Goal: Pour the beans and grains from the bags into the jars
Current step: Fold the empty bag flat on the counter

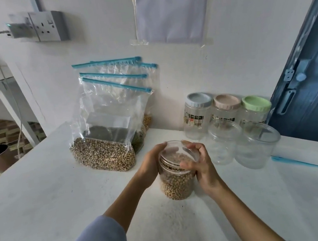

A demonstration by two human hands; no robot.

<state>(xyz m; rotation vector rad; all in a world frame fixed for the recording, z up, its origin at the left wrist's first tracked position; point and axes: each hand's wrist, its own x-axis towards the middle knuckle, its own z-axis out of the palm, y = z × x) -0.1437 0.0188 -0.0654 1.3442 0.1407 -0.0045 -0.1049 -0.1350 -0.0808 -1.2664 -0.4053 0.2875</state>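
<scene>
A clear jar [176, 180], mostly filled with beige beans, stood upright; a bean-bottomed zip bag [107, 134] leaned behind it.

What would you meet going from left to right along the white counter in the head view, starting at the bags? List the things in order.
Front bag of beans → left hand → jar of beans → right hand → clear empty jar → blue door.
</scene>
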